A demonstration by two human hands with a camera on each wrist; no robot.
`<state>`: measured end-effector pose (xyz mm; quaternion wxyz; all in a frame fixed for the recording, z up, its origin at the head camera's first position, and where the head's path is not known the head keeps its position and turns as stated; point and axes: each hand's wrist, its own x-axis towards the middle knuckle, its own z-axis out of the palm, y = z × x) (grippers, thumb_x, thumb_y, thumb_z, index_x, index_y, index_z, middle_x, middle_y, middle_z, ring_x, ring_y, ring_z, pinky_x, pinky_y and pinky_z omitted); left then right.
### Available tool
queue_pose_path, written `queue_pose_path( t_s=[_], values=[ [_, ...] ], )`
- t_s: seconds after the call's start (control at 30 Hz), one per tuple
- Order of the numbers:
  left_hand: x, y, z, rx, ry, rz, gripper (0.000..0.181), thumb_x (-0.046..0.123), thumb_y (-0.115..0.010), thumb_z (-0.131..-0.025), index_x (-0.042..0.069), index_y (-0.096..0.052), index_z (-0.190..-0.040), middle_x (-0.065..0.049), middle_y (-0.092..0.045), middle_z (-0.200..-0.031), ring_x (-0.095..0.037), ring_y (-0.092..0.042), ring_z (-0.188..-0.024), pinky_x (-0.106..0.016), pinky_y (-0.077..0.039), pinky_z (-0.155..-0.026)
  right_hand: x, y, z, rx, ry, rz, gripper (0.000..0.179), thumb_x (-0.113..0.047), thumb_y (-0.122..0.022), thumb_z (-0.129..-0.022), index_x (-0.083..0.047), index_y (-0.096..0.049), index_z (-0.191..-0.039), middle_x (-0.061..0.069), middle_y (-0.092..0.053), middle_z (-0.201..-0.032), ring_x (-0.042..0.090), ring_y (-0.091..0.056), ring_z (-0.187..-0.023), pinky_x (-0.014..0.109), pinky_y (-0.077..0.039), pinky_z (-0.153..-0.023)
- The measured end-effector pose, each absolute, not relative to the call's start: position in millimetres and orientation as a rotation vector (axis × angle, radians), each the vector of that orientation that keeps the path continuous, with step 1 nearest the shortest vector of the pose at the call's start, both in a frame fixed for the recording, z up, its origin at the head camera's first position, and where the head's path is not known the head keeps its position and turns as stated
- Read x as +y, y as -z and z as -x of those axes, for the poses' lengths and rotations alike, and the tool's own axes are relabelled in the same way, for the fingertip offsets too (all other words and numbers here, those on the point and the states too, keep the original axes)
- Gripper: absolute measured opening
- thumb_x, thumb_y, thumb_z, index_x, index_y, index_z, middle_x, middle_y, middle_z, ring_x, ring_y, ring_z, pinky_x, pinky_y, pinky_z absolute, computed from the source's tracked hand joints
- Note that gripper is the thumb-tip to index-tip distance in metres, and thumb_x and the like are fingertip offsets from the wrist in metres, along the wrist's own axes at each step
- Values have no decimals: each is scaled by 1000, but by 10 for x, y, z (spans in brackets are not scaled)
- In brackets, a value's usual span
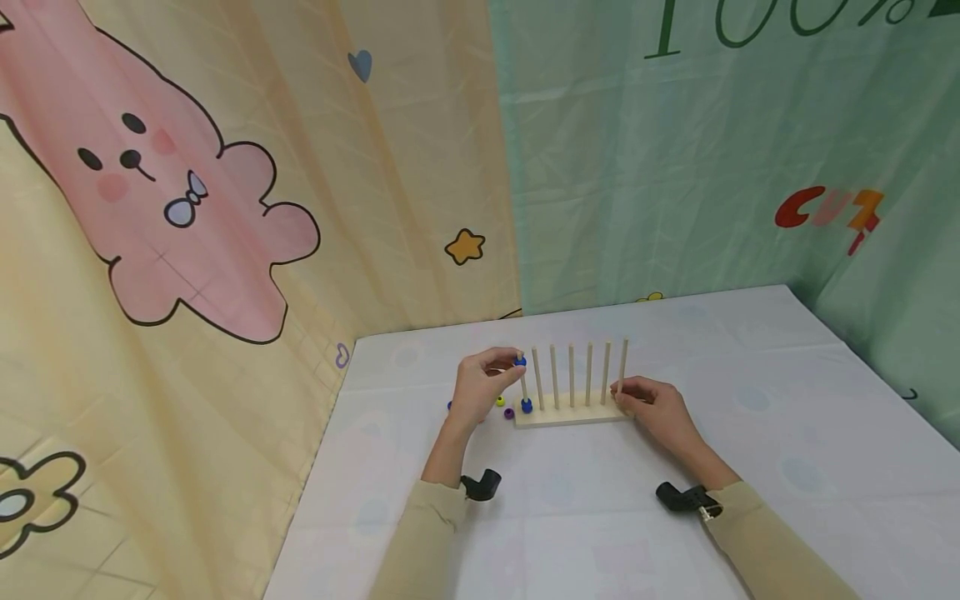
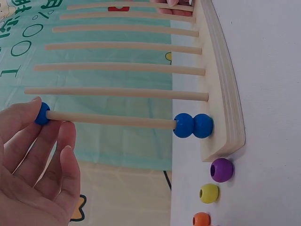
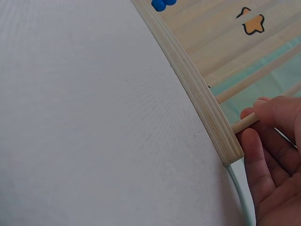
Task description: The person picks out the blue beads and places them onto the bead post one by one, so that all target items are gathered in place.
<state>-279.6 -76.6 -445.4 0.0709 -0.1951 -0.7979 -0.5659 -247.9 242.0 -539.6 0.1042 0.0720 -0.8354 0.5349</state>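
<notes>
A wooden board (image 1: 573, 417) with several upright pegs stands on the table. At the top of its leftmost peg (image 2: 113, 119), my left hand (image 1: 474, 385) pinches a blue bead (image 2: 43, 114) between thumb and fingers; the peg's tip sits at the bead. Two more blue beads (image 2: 193, 125) are stacked at the foot of that peg. My right hand (image 1: 657, 410) grips the rightmost peg (image 3: 245, 123) low down, close over the board's right end. The other pegs between the hands carry no beads.
Just left of the board lie a purple bead (image 2: 222, 170), a yellow bead (image 2: 209, 193) and an orange bead (image 2: 201, 219). A blue bead (image 1: 450, 406) peeks out beside the left hand. Printed curtains (image 1: 420, 167) hang behind the white-covered table (image 1: 570, 533).
</notes>
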Motion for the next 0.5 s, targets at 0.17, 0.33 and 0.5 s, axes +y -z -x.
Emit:
queue_pose_path(
  t_s=[0.17, 0.33, 0.5],
  values=[
    [-770, 4492, 2787, -2417, 1709, 558, 24, 29, -78, -90, 20, -76, -112, 6, -71, -102, -13, -66, -96, -36, -53, -88, 2411, 5380, 2467, -2460, -1580, -216, 23, -27, -71, -96, -11, -74, -111, 6, -74, -109, 22, -66, -103, 19, -52, -77],
    [-778, 4510, 2788, -2422, 1720, 556, 25, 29, -79, -90, 20, -76, -113, -1, -72, -105, -15, -65, -96, -37, -53, -88, 2409, 5372, 2460, -2458, -1567, -224, 22, -25, -71, -96, -10, -74, -113, 7, -74, -109, 23, -66, -103, 18, -52, -76],
    [-781, 4551, 2795, -2442, 1703, 546, 26, 27, -78, -90, 18, -76, -115, -1, -73, -105, -14, -65, -96, -35, -54, -88, 2431, 5400, 2481, -2467, -1571, -219, 23, -29, -71, -96, -12, -74, -112, 5, -74, -109, 21, -66, -103, 19, -52, -77]
  ],
)
